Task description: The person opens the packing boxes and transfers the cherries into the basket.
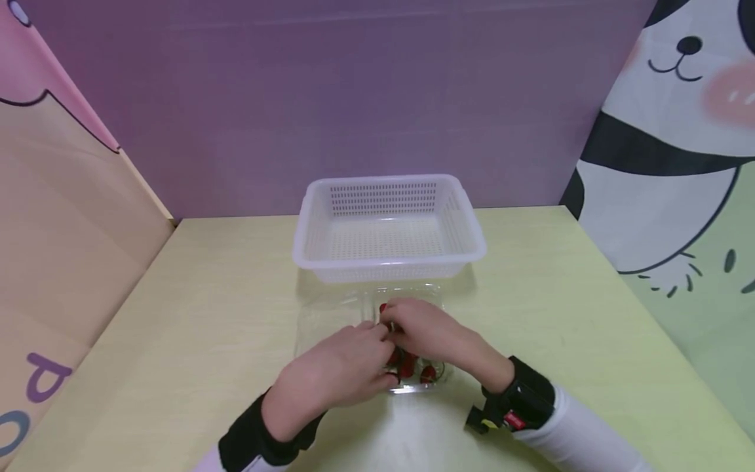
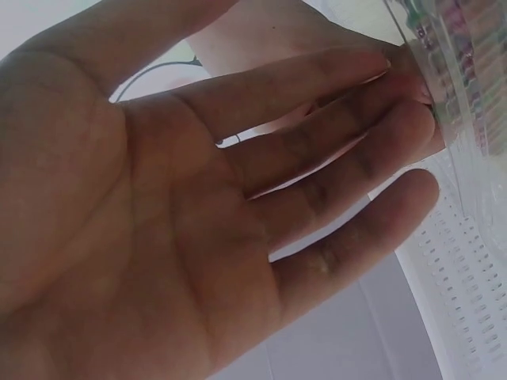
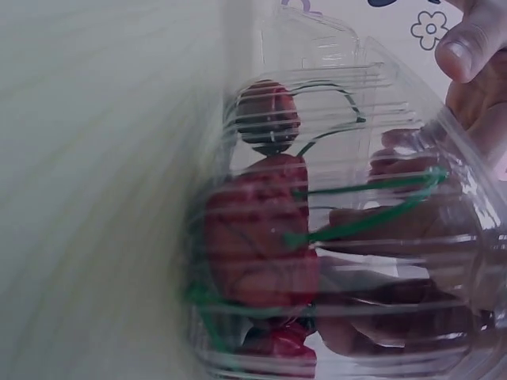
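A clear plastic clamshell box (image 1: 413,388) with its lid (image 1: 327,318) folded out to the left holds several red cherries (image 3: 253,237) with green stems. My left hand (image 1: 339,367) reaches over the box from the left, its fingers extended and slightly bent in the left wrist view. From the right, my right hand (image 1: 427,331) reaches into the box, its fingertips close to the left hand's over the cherries. Through the clear wall in the right wrist view, dark fingers (image 3: 396,253) show beside the cherries. Whether the right fingers pinch a cherry, I cannot tell.
A white perforated plastic basket (image 1: 389,264) stands right behind the box on the pale wooden table (image 1: 224,301). A purple backdrop (image 1: 354,98) rises at the table's far edge. Printed cartoon panels (image 1: 666,196) flank both sides.
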Demonstrator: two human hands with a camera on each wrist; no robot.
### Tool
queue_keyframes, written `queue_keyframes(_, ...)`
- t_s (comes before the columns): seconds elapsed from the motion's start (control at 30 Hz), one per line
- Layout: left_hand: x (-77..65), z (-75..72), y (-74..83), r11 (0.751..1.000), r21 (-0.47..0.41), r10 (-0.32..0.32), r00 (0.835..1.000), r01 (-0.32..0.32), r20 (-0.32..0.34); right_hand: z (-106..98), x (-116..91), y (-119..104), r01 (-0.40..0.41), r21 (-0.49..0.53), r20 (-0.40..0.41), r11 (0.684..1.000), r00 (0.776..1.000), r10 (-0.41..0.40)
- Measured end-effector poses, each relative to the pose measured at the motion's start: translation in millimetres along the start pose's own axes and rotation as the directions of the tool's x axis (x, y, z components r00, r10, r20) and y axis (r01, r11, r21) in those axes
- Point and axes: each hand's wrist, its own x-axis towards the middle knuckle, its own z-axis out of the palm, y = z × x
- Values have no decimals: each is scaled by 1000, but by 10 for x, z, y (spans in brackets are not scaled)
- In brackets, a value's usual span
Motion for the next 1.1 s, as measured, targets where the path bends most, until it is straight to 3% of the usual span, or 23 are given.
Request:
queue_keyframes(0.3,-14,9,19,1000,5,7,1000,-7,-14,-1,4,30,11,40,-33,999,999,-9)
queue_keyframes(0.7,6,20,21,997,76,34,999,-32,-23,-60,-9,34,31,124,-179,992,984,-8)
queue_keyframes(1.1,8,24,31,998,55,38,999,-37,-11,-77,-24,47,51,168,-262,984,965,-5)
